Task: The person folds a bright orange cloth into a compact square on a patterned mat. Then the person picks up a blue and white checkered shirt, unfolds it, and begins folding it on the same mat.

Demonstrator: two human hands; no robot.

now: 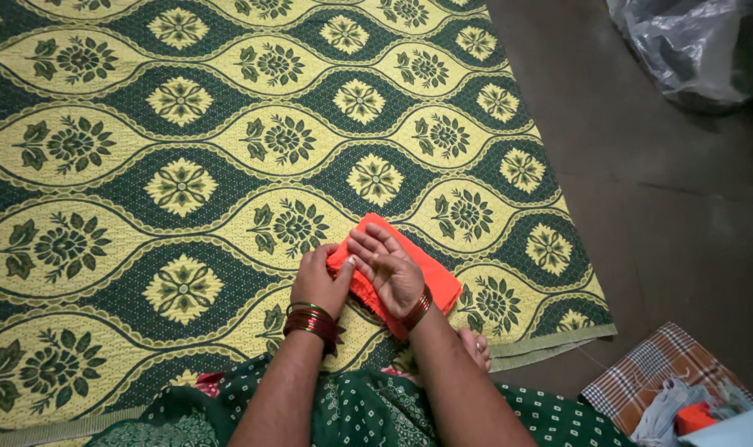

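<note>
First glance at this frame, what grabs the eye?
The folded orange cloth at lower centre, pressed under the left hand and right hand. It lies on a green-and-yellow floral mat covering most of the floor; a grey plastic bag sits top right.

Dim, warm indoor light falls evenly; the floor (666, 215) right of the right hand (390, 269) sinks into shadow. Focus stays sharp, without glare.

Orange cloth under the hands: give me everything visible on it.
The orange cloth is a small folded bundle of plain, soft-looking fabric, lying flat at a diagonal on the green-and-yellow patterned mat, near its right edge. The left hand grips its near-left end; the right hand rests on top, palm turned upward. Layered fold edges show along the near side.
</note>
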